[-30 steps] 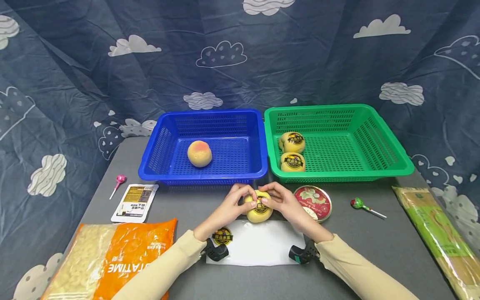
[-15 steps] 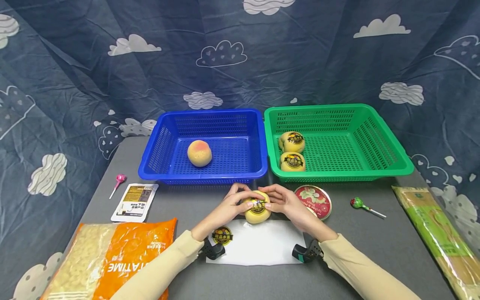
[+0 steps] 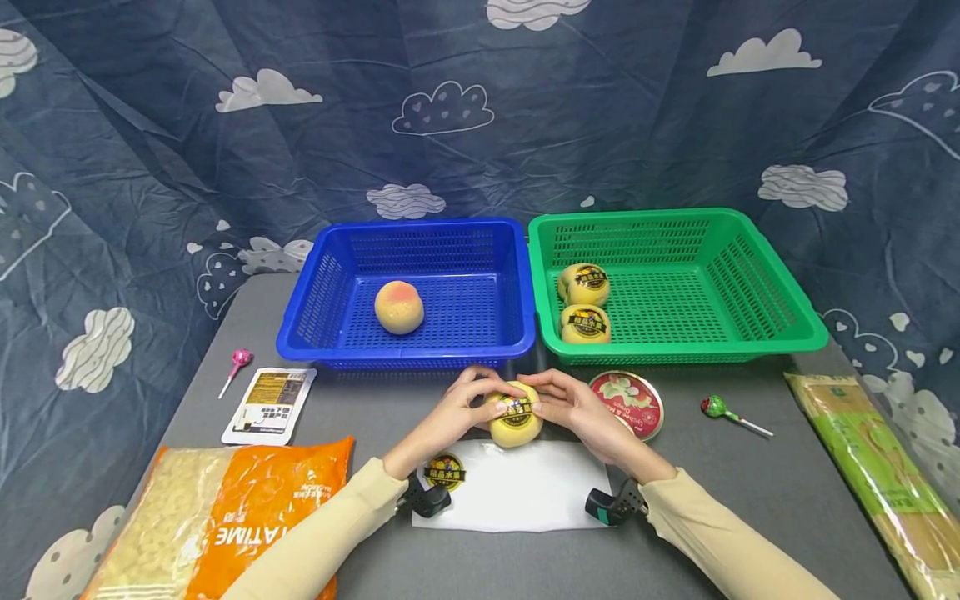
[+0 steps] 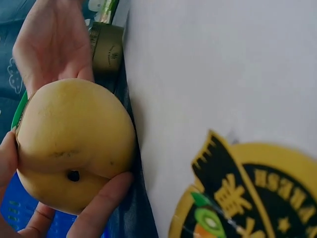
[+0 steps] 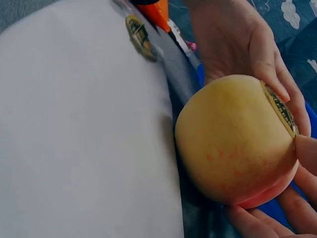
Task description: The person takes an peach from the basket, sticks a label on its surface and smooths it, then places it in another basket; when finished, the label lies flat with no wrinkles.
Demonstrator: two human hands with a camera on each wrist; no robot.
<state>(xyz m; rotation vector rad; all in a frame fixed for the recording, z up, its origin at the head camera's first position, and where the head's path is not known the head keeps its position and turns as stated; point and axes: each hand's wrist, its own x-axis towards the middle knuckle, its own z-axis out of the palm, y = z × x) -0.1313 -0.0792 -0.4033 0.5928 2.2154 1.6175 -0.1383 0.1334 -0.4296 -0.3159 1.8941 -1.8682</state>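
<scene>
The left hand (image 3: 468, 406) and right hand (image 3: 570, 410) grip a peach (image 3: 516, 430) between them, just below the middle of the head view, thumbs at its sticker (image 3: 517, 412). Below it lies a white sheet (image 3: 525, 492) with a second sticker (image 3: 444, 472) at its left end. A red tin (image 3: 636, 406) sits just beside the right hand. Farther up, the blue basket (image 3: 405, 353), left of centre, holds one bare peach (image 3: 399, 307); the green basket (image 3: 697, 347), to the right, holds two stickered peaches (image 3: 586, 324).
</scene>
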